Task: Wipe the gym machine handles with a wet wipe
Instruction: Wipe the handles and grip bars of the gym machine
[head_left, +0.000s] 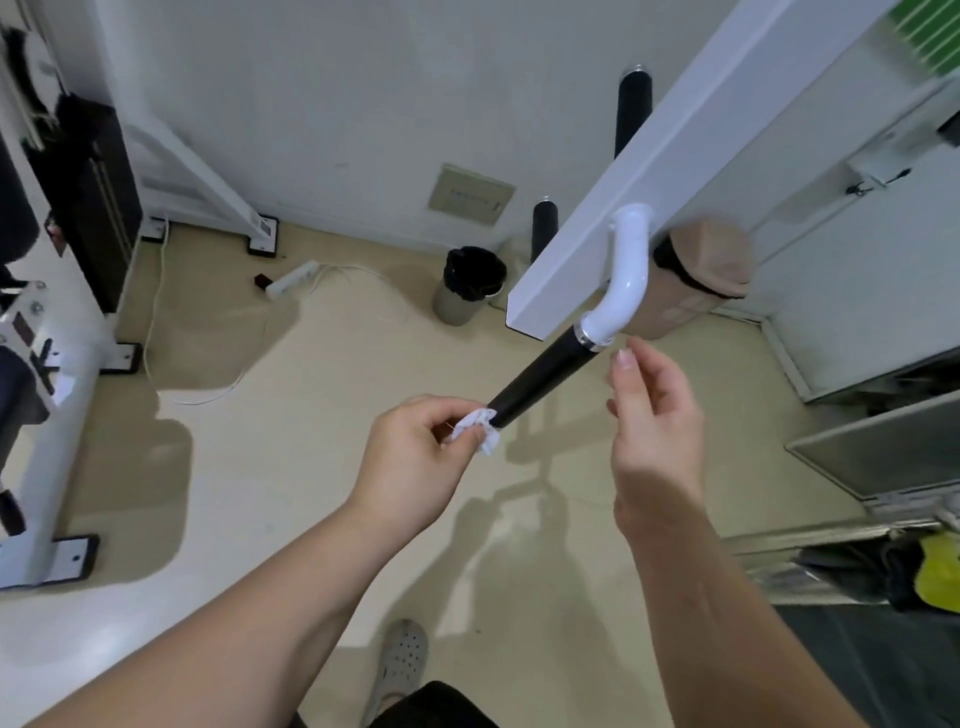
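A black handle (540, 378) sticks out toward me from a curved white tube (629, 270) on the machine's white beam (670, 156). My left hand (421, 457) pinches a small crumpled white wet wipe (480, 427) right at the handle's near tip. To the right of the handle, my right hand (654, 415) is raised with loosely bent fingers; it holds nothing and does not touch the handle.
Two more black handles (632, 111) (544, 228) stick out beyond the beam. A grey bin with a black liner (470, 285) stands on the beige floor by the wall. A power strip with cables (291, 278) lies at left. A white machine frame (47, 395) is at far left.
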